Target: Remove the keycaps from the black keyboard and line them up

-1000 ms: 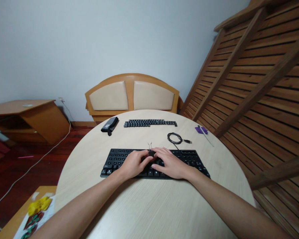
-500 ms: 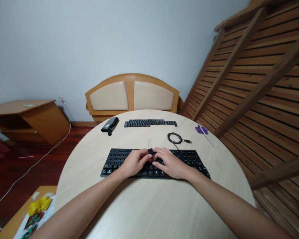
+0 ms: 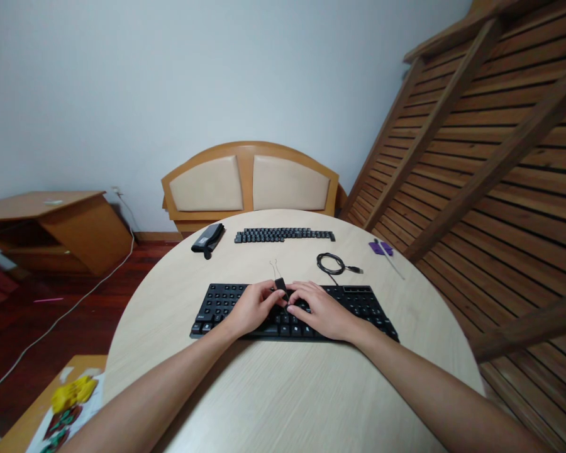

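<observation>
The left hand (image 3: 252,308) and the right hand (image 3: 323,309) are resting side by side on the middle of a black keyboard (image 3: 217,302), wrists lying at its near edge. Both are curling their fingers inward, and their fingertips are meeting on the small black handle of a puller (image 3: 279,283). The left hand is pinching it from the left and the right hand from the right. The puller is standing just beyond the knuckles, between the two hands and over the keyboard's upper rows. Its two thin wire prongs are pointing up and away from the person, leaning a little to the left. The fingers are hiding whatever lies under the handle.

The keyboard is lying across a round pale table (image 3: 273,390), with both forearms stretching over the near half.

- Keycaps (image 3: 283,234): lying in a long row near the far edge.
- Pouch (image 3: 208,238): lying dark, just left of the keycaps.
- Cable (image 3: 332,262): lying coiled beyond the keyboard's right half, its plug pointing right.
- Purple tool (image 3: 381,247): lying near the right rim.

A chair (image 3: 249,182) is standing behind the table, against the wall.
</observation>
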The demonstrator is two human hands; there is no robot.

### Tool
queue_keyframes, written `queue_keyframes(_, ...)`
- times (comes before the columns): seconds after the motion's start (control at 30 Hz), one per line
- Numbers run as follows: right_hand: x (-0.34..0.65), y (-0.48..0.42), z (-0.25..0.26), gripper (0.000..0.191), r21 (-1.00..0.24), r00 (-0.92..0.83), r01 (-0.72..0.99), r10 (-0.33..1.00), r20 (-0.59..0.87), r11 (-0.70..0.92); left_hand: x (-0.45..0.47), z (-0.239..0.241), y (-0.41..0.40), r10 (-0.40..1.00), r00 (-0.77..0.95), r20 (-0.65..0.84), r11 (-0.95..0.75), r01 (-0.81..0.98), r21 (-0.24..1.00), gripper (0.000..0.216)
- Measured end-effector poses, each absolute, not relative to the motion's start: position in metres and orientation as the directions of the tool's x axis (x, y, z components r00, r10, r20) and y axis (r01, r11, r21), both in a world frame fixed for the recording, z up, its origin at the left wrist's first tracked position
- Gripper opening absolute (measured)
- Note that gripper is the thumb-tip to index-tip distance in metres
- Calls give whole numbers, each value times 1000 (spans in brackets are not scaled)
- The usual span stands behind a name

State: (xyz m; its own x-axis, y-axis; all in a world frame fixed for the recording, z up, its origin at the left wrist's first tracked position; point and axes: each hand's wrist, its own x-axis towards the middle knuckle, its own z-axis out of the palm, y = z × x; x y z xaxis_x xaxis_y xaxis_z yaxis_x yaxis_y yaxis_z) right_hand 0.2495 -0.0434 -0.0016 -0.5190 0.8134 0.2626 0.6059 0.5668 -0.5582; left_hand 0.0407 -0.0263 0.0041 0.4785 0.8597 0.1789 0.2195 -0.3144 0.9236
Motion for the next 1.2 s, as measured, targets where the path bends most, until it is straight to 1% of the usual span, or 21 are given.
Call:
queue_keyframes(0.13, 250, -43, -2, 16, -548, -529, 589, 796, 294, 594, 41, 4, -27, 868, 466, 174, -315, 245, 917, 33)
queue_keyframes(0.33, 250, -43, 1, 12, -596, -514, 526, 785, 345, 607, 38, 3, -25, 861, 463, 208, -368, 289, 884, 36)
queue_keyframes(0.57, 251, -40, -1, 12, -661, -482, 499, 814, 325, 560, 39, 5, -25, 859, 468, 206, -362, 273, 891, 33)
queue_keyframes(0.73, 251, -38, -3, 11, -670, -483, 498, 818, 312, 550, 39, 6, -26, 858, 461, 226, -379, 272, 884, 32)
queue_keyframes(0.9, 250, -38, -2, 10, -663, -480, 511, 821, 309, 548, 39, 4, -26, 862, 449, 235, -389, 289, 875, 30)
queue_keyframes(1.03, 250, -41, 0, 15, -640, -467, 532, 823, 323, 554, 39, 4, -27, 871, 436, 228, -386, 317, 867, 31)
queue_keyframes(1.1, 249, -43, 2, 17, -605, -475, 548, 811, 342, 577, 39, 5, -27, 873, 433, 225, -383, 320, 867, 32)
queue_keyframes(1.2, 249, -45, 5, 13, -529, -504, 573, 778, 374, 626, 39, 5, -26, 873, 431, 227, -379, 308, 873, 33)
